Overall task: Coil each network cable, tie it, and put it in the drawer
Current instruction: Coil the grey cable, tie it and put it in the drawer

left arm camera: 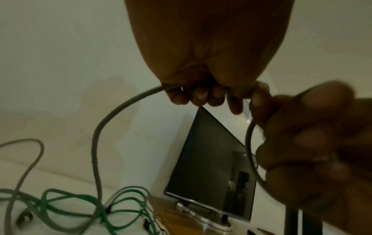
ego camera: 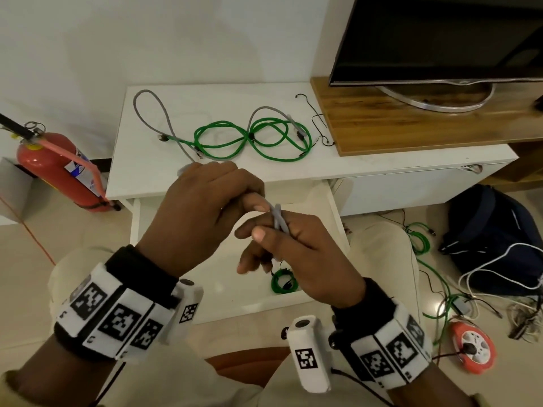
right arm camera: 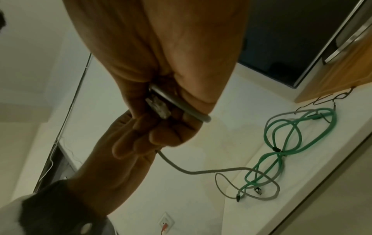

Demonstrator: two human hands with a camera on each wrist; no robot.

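Both hands above the open drawer, left hand and right hand fingers grasping the grey cable, green cable far on the worktop

- The white cabinet top stands ahead of the person, against the wall; its open drawer juts toward the person, below both hands.
- The left hand and right hand meet above the drawer, both holding one cable, which runs back onto the cabinet top.
- A second cable lies looped on the cabinet top, behind the hands, crossing the first.
- A coiled cable lies in the drawer, under the right hand.
- The wooden shelf lies on the cabinet's right part, bearing the television.
- The fire extinguisher leans left of the cabinet.
- The backpack and the cord reel lie on the floor to the right.
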